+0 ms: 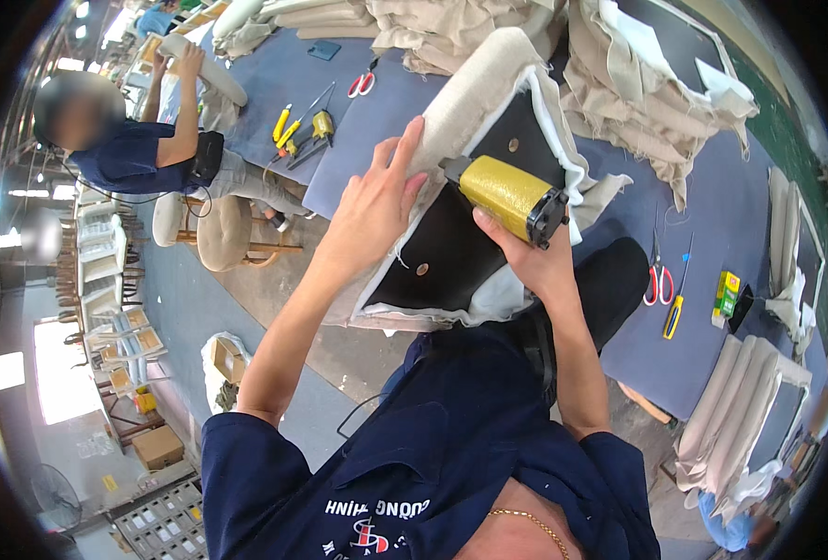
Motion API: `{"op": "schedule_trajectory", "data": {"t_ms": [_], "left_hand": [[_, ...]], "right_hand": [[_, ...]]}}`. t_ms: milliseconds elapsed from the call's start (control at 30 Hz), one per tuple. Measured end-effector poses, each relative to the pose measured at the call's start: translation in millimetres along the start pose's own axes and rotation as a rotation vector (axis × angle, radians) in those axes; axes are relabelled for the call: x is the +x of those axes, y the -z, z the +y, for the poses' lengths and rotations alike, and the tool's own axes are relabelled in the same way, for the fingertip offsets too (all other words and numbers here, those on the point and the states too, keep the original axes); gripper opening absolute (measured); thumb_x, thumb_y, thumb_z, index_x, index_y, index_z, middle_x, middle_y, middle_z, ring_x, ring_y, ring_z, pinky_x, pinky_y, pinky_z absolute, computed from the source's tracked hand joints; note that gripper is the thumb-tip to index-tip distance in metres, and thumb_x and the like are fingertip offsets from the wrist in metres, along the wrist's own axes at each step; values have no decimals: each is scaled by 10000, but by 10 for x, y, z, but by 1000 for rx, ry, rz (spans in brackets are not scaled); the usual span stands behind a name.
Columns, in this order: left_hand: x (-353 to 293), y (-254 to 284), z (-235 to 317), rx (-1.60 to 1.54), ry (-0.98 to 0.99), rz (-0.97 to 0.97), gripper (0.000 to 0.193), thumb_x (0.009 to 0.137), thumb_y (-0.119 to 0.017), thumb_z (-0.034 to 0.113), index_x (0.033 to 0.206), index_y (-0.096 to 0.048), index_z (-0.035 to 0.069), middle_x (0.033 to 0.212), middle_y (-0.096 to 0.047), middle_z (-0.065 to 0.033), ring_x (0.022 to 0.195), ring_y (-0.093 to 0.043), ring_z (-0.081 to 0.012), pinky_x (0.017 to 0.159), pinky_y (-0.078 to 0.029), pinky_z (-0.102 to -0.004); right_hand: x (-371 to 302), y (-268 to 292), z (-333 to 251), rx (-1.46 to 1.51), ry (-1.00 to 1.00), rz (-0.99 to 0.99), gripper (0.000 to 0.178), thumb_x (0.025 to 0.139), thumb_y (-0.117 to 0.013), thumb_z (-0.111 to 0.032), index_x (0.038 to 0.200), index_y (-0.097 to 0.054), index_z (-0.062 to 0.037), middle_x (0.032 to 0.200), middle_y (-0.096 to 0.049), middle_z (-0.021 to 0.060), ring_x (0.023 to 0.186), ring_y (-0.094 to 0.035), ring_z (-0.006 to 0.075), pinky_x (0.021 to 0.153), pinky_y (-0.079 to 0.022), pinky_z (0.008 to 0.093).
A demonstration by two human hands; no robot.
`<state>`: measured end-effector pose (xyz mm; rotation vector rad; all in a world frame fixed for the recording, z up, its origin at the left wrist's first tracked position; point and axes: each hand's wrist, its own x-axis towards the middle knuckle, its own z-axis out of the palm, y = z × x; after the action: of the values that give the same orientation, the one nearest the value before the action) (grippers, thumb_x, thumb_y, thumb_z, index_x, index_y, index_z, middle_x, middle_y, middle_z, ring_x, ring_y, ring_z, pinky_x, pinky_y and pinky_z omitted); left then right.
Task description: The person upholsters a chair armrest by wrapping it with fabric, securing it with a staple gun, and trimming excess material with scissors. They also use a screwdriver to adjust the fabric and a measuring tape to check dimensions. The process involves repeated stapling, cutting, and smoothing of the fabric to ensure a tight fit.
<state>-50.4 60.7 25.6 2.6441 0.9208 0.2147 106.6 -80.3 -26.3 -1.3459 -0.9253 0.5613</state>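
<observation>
A seat cushion rests tilted in front of me, one end near my lap. Beige fabric wraps its side, and its black underside faces up, bordered by white padding. My left hand lies on the cushion's left edge, fingers outstretched and thumb apart. In my right hand is a gold-yellow staple gun, held over the underside with its dark nose toward the left edge. The gun's body hides most of my right fingers and part of the underside.
Beige fabric covers are heaped on the blue-grey table. Red-handled scissors, a yellow screwdriver and a small box lie at right. More tools lie at left, near a co-worker handling another cushion.
</observation>
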Motion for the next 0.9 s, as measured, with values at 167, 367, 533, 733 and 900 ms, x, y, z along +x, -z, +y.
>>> {"op": "schedule_trajectory", "data": {"t_ms": [167,367,533,733,900], "left_hand": [[3,-25,17,20,-38,-26,729,983,-579,86,1617,-226,154,1396,-507,-222,1070,-614,-456,869,-499,-495],[-75,59,-58,-11,-137,-81,867,926,-645,89,1633,-161,218,1437,-421,-254,966,-622,-502,856,-501,-530],[-85,196,4,-37,-101,-227,937,880,-659,38,1639,-139,217,1488,-364,-276,1039,-608,-504,963,-483,-518],[-40,221,-431,-738,-135,-304,722,968,-623,194,1592,-292,44,1566,-401,-154,1291,-549,-236,1129,-381,-376],[-233,-85,-528,-992,497,-288,682,1081,-365,549,1474,-503,8,1396,-583,-141,1229,-559,-201,1082,-402,-339]], "right_hand": [[-52,-6,97,-21,55,-83,214,809,-809,-154,932,-754,13,748,-730,150,684,-735,280,626,-545,335],[-163,3,-59,-186,97,-130,208,782,-818,-127,912,-745,17,738,-724,168,702,-732,324,627,-555,341],[-463,-86,168,-359,151,-2,289,767,-836,-128,1010,-737,-6,878,-732,163,820,-691,315,762,-522,385],[-610,-42,90,-308,-87,-148,364,762,-886,-216,1040,-742,-31,927,-733,113,885,-638,314,868,-489,379],[-702,-164,231,-372,-31,-36,413,746,-908,-207,1071,-718,-38,1015,-706,124,940,-634,304,861,-495,378]]}}
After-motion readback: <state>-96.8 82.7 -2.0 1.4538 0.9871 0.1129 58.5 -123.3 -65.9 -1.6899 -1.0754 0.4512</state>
